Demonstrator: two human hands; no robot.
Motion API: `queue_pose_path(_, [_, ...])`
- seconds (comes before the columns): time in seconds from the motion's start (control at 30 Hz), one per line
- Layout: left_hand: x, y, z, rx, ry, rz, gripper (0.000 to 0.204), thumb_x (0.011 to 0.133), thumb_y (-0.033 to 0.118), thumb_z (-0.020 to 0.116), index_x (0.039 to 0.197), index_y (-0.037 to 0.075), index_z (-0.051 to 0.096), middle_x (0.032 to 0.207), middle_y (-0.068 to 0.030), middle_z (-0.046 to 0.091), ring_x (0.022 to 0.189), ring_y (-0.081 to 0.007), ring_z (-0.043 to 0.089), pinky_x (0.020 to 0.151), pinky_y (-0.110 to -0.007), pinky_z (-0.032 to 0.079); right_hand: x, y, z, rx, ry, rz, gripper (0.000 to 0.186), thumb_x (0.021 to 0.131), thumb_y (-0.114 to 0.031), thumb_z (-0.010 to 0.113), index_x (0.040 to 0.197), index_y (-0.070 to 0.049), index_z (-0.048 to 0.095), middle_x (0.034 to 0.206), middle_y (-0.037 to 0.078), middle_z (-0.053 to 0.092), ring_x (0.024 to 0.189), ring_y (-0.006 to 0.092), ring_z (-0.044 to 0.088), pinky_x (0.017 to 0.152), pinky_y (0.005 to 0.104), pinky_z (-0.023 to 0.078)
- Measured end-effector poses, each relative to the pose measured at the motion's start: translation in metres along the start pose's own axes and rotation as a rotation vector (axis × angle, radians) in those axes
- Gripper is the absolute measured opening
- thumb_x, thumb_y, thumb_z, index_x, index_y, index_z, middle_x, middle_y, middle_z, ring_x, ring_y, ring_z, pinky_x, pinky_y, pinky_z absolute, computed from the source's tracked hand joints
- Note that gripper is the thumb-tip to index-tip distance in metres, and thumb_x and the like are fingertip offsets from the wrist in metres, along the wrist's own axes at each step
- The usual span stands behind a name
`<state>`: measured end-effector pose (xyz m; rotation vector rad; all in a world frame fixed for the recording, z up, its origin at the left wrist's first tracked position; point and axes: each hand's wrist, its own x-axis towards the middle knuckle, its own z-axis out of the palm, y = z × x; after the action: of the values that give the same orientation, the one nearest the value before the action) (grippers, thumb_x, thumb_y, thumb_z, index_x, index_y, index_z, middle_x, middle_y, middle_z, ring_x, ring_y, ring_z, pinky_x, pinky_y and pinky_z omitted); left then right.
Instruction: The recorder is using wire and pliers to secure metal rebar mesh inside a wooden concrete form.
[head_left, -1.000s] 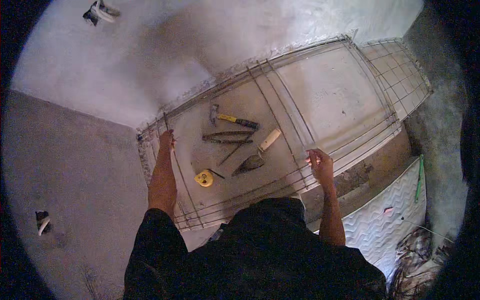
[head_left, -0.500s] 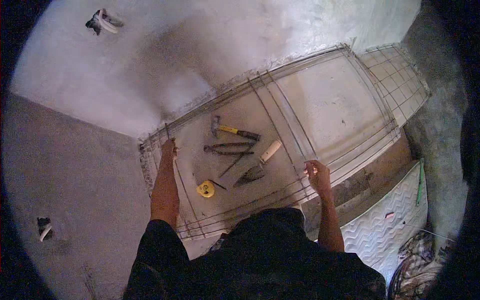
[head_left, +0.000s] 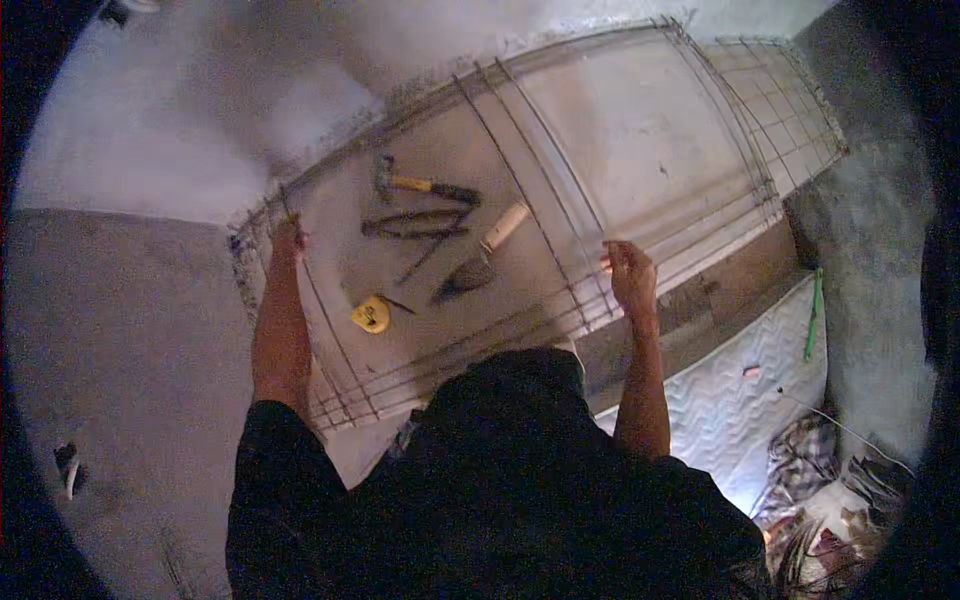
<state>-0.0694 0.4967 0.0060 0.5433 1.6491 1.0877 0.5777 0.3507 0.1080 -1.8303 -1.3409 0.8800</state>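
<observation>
Thin steel rods point(head_left: 550, 240) are laid lengthwise and crosswise over a pale slab point(head_left: 690, 130). At the slab's left end, my left hand point(head_left: 290, 236) is closed around a crosswise rod, its fingers partly blurred. My right hand point(head_left: 632, 280) is raised by the near-side rods with curled fingers; whatever they pinch cannot be made out. Between the hands lie a hammer point(head_left: 425, 186) with a yellow and black handle, dark long-handled pincers point(head_left: 415, 222), a pointed trowel point(head_left: 465, 278) with a wooden handle, and a yellow tape measure point(head_left: 371, 315).
A rod grid point(head_left: 775, 100) covers the slab's far right end. Plastered walls point(head_left: 130, 310) border the left and far sides. Below the near edge, a white quilted mattress point(head_left: 700, 385) and a heap of cloth point(head_left: 805, 450) lie at the lower right, beside a green strip point(head_left: 814, 315).
The whole view has shifted, so the slab and tools appear higher and further left. Both hands stay near the same rods, and the tools keep their places on the slab.
</observation>
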Motion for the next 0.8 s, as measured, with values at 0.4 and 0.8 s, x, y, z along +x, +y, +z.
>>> queue_pose_path(0.4, [-0.004, 0.007, -0.006, 0.053, 0.174, -0.055, 0.023, 0.081, 0.011, 0.045, 0.102, 0.007, 0.055, 0.056, -0.0024, 0.045, 0.037, -0.0107, 0.032, 0.033, -0.022, 0.030, 0.005, 0.004, -0.033, 0.046, 0.162, 0.066, 0.024, 0.084, -0.021, 0.047, 0.091, -0.003, 0.061, 0.071, 0.009, 0.063, 0.063, 0.0143, 0.059, 0.060, 0.0274, 0.047])
queue_pose_path(0.8, [-0.041, 0.027, 0.014, 0.077, 0.181, 0.075, 0.020, 0.084, 0.015, 0.045, 0.099, 0.006, 0.055, 0.056, 0.0012, 0.041, 0.038, -0.0091, 0.035, 0.032, -0.021, 0.026, 0.005, -0.007, 0.003, -0.029, -0.052, -0.045, 0.026, 0.086, -0.026, 0.047, 0.092, -0.004, 0.059, 0.069, 0.011, 0.063, 0.063, 0.0181, 0.062, 0.058, 0.0302, 0.048])
